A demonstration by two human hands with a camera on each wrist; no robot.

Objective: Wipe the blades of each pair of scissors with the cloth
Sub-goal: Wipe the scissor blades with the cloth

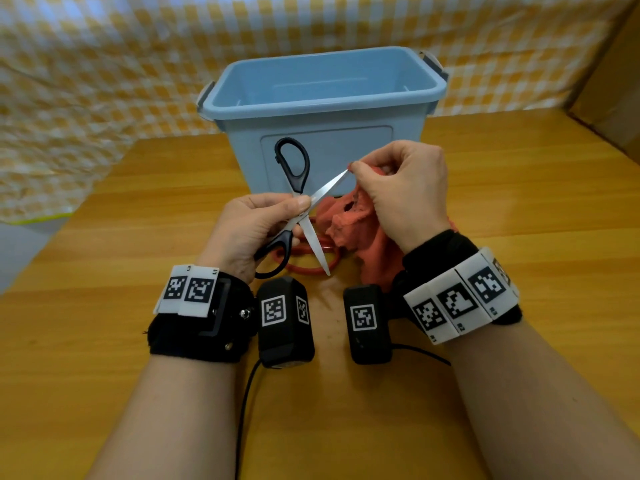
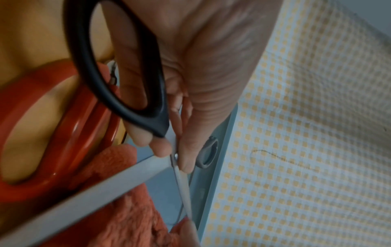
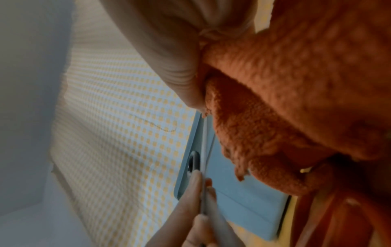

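1. A wooden table (image 1: 519,202) carries a blue plastic bin (image 1: 325,95), with yellow checked fabric (image 1: 104,64) behind.
2. The left hand (image 1: 249,230) has a narrow grip, pinching the black-handled scissors (image 1: 304,209) at the pivot, blades spread wide above the table.
3. The right hand (image 1: 401,192) pinches the orange cloth (image 1: 349,223) onto the upper blade's tip.
4. Red-handled scissors (image 1: 308,261) lie on the table beneath.

My bare forearms, black wristbands (image 1: 194,337), white tag-printed blocks (image 1: 460,299), black camera pods (image 1: 285,322), trailing black cable (image 1: 244,410).
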